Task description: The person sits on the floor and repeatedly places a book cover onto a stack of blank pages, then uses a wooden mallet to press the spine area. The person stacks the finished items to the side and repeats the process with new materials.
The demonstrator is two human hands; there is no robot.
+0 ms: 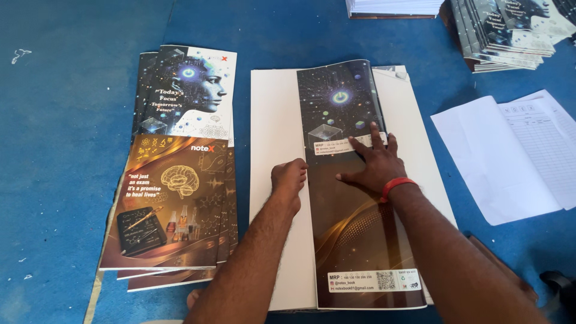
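Note:
A long printed cover sheet (351,240), dark with starry and brown-gold artwork, lies folded over a white stack of pages (273,132) on the blue surface. My left hand (289,180) is curled, pressing its knuckles on the cover's left folded edge. My right hand (375,162), with a red band at the wrist, lies flat with fingers spread on the middle of the cover. Neither hand grips anything.
A fanned pile of finished notebooks (174,180) lies to the left. Loose white ruled sheets (516,156) lie to the right. More notebook stacks (510,30) and a paper stack (393,7) stand at the far edge. A dark object (561,285) sits at the lower right.

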